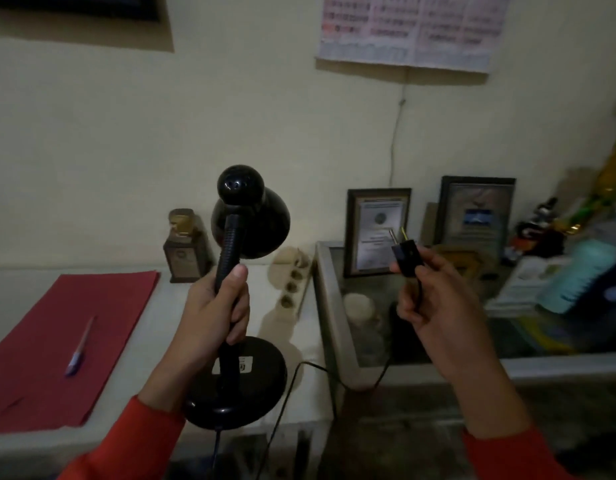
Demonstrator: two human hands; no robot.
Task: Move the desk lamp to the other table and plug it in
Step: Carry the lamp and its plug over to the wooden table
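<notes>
A pale wall (230,109) fills the upper half of the frame, with a calendar (412,27) hanging at the upper right. Below it, a white counter (133,403) spreads across the lower left of the frame, and a second, glass-topped counter (334,313) stands just beside it at centre right, crowded toward the right edge with blurred things that cannot be made out. A red folder (57,348) lies flat at the lower left with a pen (79,348) resting on it.

The black desk lamp (237,306) stands upright at the centre of the frame, its round base near the front edge of the white counter; whether the base touches the surface cannot be told. The left hand (213,313) is wrapped around the lamp's neck, fingers (240,306) closed tight on it and the thumb up along the stem. The shade tilts away toward the wall.

Two picture frames (379,230) lean against the wall at the back of the glass counter. A white power strip (292,285) lies on the white counter just right of the lamp. A small trophy (185,247) stands behind the lamp to its left.

The right hand (434,306) is raised at centre right, its fingers (408,306) pinching the black plug (405,258), prongs pointing up. The cord (299,382) hangs from the plug down toward the lamp's base.
</notes>
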